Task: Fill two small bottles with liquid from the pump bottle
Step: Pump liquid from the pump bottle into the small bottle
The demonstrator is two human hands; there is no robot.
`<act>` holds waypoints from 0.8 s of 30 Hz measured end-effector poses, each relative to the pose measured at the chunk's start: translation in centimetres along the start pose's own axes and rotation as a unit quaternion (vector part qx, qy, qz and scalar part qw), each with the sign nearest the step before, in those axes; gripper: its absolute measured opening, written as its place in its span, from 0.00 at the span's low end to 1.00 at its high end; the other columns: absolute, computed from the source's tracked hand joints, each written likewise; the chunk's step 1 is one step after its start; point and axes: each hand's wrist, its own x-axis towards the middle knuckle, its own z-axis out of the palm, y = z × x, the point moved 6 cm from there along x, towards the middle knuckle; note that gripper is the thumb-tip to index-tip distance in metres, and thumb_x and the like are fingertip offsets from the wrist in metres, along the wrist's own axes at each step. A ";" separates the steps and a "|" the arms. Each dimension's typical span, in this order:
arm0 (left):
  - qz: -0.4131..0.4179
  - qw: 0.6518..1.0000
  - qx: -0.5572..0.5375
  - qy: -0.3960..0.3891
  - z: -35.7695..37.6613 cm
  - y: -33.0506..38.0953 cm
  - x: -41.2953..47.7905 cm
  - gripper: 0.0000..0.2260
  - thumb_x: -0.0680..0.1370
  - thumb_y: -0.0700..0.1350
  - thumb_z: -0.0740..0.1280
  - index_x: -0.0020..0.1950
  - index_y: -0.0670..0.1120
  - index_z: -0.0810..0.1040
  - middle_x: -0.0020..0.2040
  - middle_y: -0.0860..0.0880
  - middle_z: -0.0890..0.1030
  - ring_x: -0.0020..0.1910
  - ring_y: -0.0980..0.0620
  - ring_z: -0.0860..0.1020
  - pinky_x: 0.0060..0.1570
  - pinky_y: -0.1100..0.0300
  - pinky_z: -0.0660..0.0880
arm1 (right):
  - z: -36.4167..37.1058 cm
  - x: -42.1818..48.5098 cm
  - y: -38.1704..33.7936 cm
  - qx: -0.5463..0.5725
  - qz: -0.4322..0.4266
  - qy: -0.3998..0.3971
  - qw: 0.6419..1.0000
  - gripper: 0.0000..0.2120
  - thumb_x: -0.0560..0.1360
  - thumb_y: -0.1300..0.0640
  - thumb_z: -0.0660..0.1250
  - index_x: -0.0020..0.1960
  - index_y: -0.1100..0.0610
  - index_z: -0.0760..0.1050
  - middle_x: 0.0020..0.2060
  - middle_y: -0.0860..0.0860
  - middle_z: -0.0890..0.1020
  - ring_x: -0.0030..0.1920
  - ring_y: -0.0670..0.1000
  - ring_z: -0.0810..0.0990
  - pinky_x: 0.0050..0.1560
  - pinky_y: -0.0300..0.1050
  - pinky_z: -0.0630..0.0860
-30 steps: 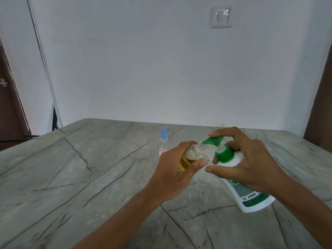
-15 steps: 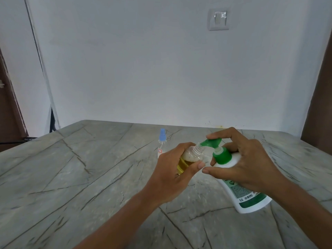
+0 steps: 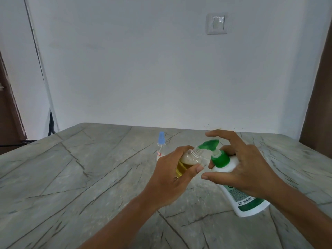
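My left hand [image 3: 168, 174] grips a small clear bottle [image 3: 187, 160] holding yellow liquid topped with foam, tilted so its open neck meets the green nozzle. My right hand [image 3: 240, 164] wraps the neck of the white pump bottle [image 3: 239, 193], which leans on the table; its green pump head [image 3: 211, 145] is up, and my index finger hovers just above it without touching. A second small bottle with a blue spray cap [image 3: 161, 147] stands upright on the table behind my left hand, its lower part hidden.
The grey marbled table [image 3: 71, 177] stretches to a white wall with a light switch [image 3: 216, 23]. A dark door frame [image 3: 318, 105] borders the right side, and another dark frame stands at far left.
My right index finger has lifted off the pump head, which has risen. The left hand keeps the small bottle at the nozzle.
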 end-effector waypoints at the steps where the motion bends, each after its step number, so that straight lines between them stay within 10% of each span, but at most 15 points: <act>1: 0.002 1.000 0.000 0.000 0.0 0.0 0.0 0.15 0.76 0.53 0.66 0.59 0.48 0.75 0.43 0.63 0.77 0.41 0.62 0.77 0.36 0.75 0.69 | 0.0 0.0 0.0 0.001 0.000 0.001 1.000 0.36 0.60 0.42 0.79 0.63 0.35 0.64 0.40 0.37 0.84 0.38 0.40 0.83 0.38 0.28 0.76; 24: -0.009 1.000 -0.006 0.002 -0.1 -0.1 0.0 0.15 0.76 0.53 0.68 0.60 0.49 0.75 0.46 0.59 0.80 0.43 0.61 0.78 0.38 0.75 0.70 | 0.0 0.1 0.0 0.002 0.002 0.001 1.000 0.34 0.61 0.42 0.78 0.62 0.33 0.65 0.41 0.38 0.84 0.38 0.41 0.83 0.38 0.29 0.76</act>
